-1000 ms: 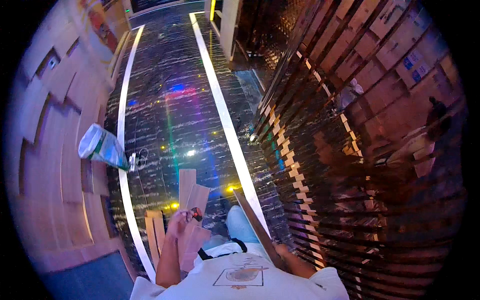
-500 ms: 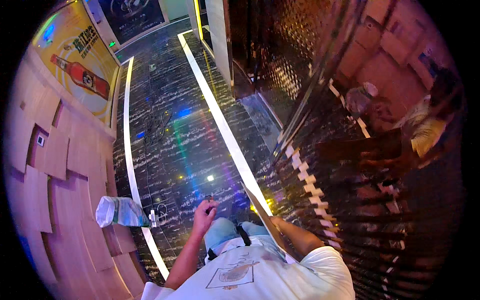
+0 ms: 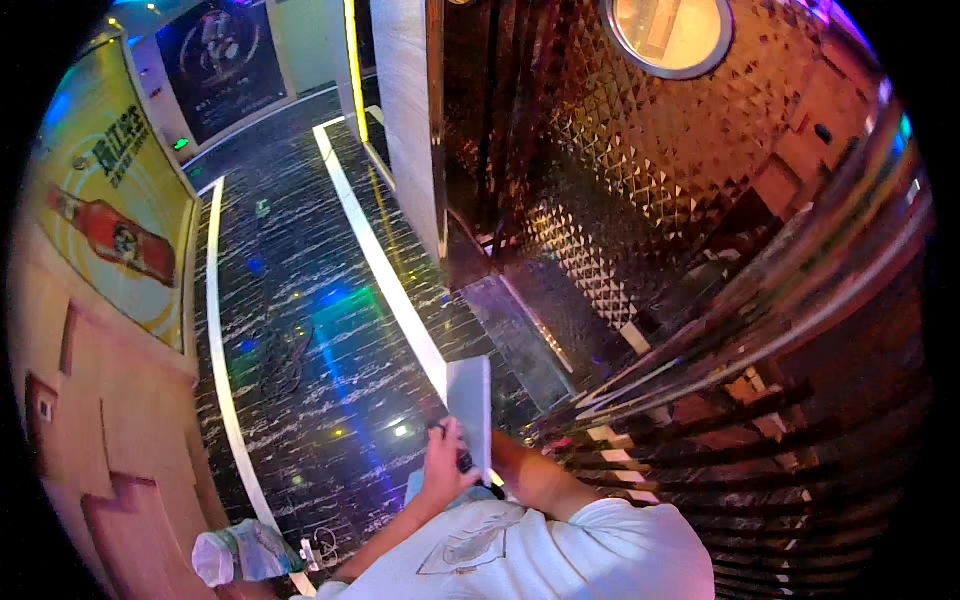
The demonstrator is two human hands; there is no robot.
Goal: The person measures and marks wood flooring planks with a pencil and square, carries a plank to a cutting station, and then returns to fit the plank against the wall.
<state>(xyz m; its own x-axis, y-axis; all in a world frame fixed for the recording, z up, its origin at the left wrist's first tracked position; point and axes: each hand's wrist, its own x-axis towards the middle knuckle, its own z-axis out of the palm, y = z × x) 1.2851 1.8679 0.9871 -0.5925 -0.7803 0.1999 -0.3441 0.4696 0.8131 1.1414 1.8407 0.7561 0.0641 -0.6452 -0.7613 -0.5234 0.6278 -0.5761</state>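
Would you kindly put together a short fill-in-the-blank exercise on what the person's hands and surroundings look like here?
1. The left hand is raised beside a flat, pale grey ____ standing upright in front of the chest.
2. The dark glossy floor is crossed by glowing ____ strips.
3. A crumpled plastic bag lies at the foot of the wall on the person's ____ side.
4. The poster on that wall shows a red ____.

Missing words: panel; white; left; bottle

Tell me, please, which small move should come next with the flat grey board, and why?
Probably steady it first: the grey board stands upright on edge, the left hand touches only its lower end, and the right hand is hidden behind it. A firmer low grip seems wise.
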